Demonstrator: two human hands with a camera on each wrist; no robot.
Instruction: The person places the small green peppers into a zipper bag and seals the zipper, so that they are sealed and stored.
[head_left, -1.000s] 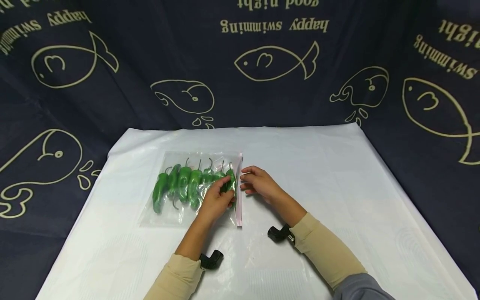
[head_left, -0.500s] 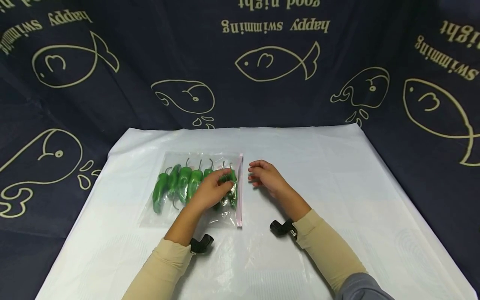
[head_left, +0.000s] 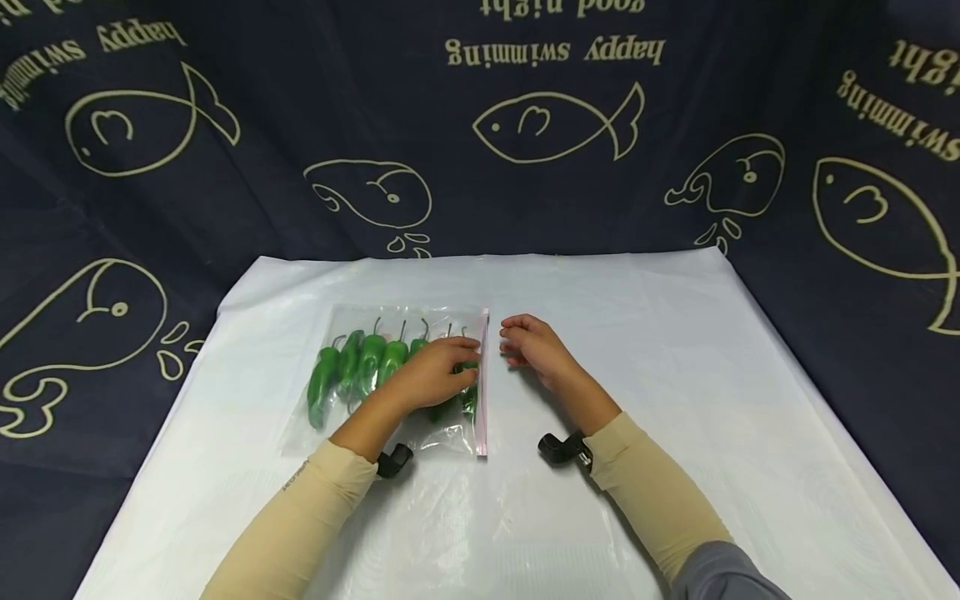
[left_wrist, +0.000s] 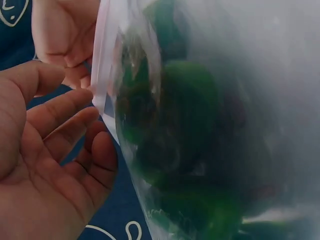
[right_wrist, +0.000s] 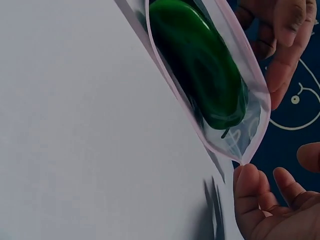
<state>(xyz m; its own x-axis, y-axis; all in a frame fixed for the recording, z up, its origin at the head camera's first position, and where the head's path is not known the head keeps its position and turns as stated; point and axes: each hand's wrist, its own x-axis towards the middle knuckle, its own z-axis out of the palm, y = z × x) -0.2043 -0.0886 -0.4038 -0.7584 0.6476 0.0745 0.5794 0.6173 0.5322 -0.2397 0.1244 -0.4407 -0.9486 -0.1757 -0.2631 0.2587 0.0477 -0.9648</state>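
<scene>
A clear zip bag [head_left: 347, 315] lies flat on the white-covered table, with several green chili peppers [head_left: 322, 387] side by side in it. Its pink-edged mouth [head_left: 482, 421] faces right. My left hand [head_left: 431, 373] reaches over the bag, fingers extended toward the mouth, hiding some peppers. Just right of that edge is my right hand [head_left: 542, 352], its fingers slightly bent and thumb apart. In the right wrist view the mouth gapes around one pepper [right_wrist: 205, 65], and my right fingertips [right_wrist: 247, 177] are right at its corner. Both palms hold nothing.
A white cloth [head_left: 645, 333] covers the table. Dark blue fabric [head_left: 360, 100] printed with fish, whales and lettering hangs behind and at both sides. A black wrist camera [head_left: 562, 450] sits by the right sleeve.
My left hand has let go of the rightmost pepper; its fingers have straightened and its forearm has swung left. My right hand has drawn slightly right and up. The bag stays in place.
</scene>
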